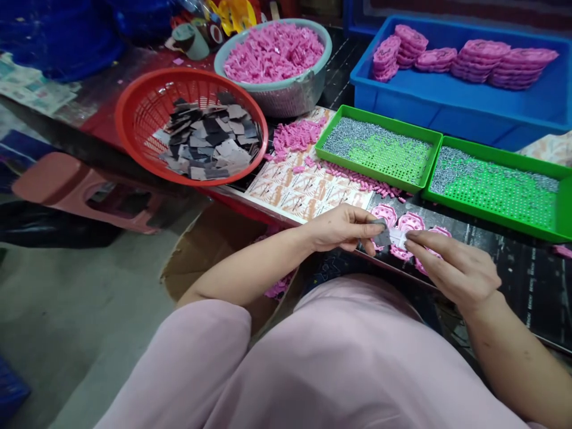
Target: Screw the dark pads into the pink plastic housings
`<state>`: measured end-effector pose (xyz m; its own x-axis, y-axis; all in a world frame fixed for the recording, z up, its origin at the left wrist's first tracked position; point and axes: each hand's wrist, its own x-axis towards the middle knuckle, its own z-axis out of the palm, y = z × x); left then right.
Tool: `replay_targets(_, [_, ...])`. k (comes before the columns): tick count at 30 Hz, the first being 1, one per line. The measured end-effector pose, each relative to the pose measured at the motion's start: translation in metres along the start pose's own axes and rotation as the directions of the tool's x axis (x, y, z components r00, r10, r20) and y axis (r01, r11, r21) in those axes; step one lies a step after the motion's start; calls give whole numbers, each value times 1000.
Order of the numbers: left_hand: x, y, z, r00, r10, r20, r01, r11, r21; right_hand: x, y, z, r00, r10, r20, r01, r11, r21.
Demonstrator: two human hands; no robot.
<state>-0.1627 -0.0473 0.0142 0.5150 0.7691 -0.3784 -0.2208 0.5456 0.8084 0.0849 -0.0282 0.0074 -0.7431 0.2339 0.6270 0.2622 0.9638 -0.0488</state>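
Observation:
Between the thumb and fingers of my left hand point(346, 229) is a small dark grey square piece point(383, 234), thin and flat. My right hand point(456, 259) pinches a small white part point(397, 238) at its right end. The two pieces meet or overlap in front of my body; whether they are joined I cannot tell. Just beyond and below them, several pink round plastic parts point(411, 221) lie on the black table edge, partly covered by my fingers.
A red basket point(134, 158) holds grey squares. Small pink pieces fill a pale blue basin point(290, 95). Two green trays point(384, 173) contain small metal bits. Stacked pink parts sit in a blue bin point(429, 101). A cardboard box point(187, 253) and pink stool point(58, 176) are below, left.

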Motion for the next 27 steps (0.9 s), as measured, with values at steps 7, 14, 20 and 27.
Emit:
replay_targets(7, [-4,-15,-7,994,57,-98,-47,994,100,9,-7,17,990,130,56,-131,991,29])
replay_targets(14, [-14,-23,-21,964,149,-219,-108,976,188,8,-7,26,941,331,73,-329,944,-34])
replay_targets(20, [-19,-25,-28,938,302,-167,-220,896,386,5,-2,37,941,314,130,-294,944,-151])
replay_targets(27, [-14,-15,-20,947,317,-44,-215,731,648,20,-8,22,979,175,108,-167,983,-78])
